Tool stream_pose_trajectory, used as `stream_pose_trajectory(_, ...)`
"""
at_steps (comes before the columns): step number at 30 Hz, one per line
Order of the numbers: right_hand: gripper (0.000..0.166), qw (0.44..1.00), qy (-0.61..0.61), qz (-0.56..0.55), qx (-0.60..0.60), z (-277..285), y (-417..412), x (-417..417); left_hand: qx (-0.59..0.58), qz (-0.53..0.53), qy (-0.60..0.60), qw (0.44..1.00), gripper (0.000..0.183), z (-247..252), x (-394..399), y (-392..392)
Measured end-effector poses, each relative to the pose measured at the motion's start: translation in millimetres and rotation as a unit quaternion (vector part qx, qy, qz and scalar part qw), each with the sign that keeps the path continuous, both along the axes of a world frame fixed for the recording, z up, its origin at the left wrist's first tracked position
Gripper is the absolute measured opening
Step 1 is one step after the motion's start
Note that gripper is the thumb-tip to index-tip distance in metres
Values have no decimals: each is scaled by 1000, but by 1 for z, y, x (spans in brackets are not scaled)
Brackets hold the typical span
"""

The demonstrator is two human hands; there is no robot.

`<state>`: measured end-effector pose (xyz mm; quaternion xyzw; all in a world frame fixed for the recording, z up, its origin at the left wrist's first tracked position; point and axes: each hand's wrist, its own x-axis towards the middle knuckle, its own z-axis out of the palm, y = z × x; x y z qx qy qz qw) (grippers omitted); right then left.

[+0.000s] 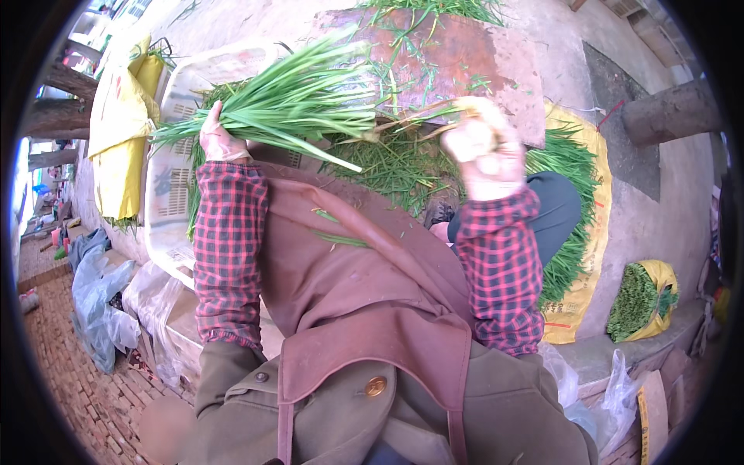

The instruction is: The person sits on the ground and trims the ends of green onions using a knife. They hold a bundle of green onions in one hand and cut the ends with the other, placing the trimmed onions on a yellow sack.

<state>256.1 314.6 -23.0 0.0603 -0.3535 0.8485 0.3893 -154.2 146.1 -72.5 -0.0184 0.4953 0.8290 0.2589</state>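
Observation:
My left hand (220,138) is closed around a large bunch of long green chives (296,102), held level with the pale stem ends towards the right. A motion-blurred right hand (487,152) has its fingers curled on a few yellowed chive leaves (427,116), which stretch left to the stem ends of the bunch. Beneath the bunch, a white plastic basket (165,224) contains more chives (218,93). Loose green trimmings (395,168) cover the ground between my hands, just beyond my brown apron (349,256).
A stained board (465,52) with scattered chive bits lies ahead. On the right, chives (567,244) rest on a yellow woven sack (593,279), near a wrapped bundle (633,302) and a wooden post (668,113). Yellow sacking (122,139) and plastic bags (107,302) are on the left.

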Motion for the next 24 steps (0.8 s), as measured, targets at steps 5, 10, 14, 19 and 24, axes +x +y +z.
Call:
stream_pose_trajectory(5,36,895,-386,-205,-88,-3,27,37,-50,49,53,996,27,5,-9,-14)
stream_pose_trajectory(10,55,648,-643,-174,370,-111,-5,1,-12,-20,-6,1000,27,5,-6,0)
stream_pose_trajectory(14,50,737,-614,-141,244,-84,-11,-29,-29,-33,-5,999,29,-2,-13,-12)
stream_pose_trajectory(19,53,810,-515,-171,221,-30,2,-50,-43,-48,-63,996,36,32,36,5)
stream_pose_trajectory(24,40,842,-464,-127,242,-2,-4,-86,-1,-87,-110,990,37,29,35,8)
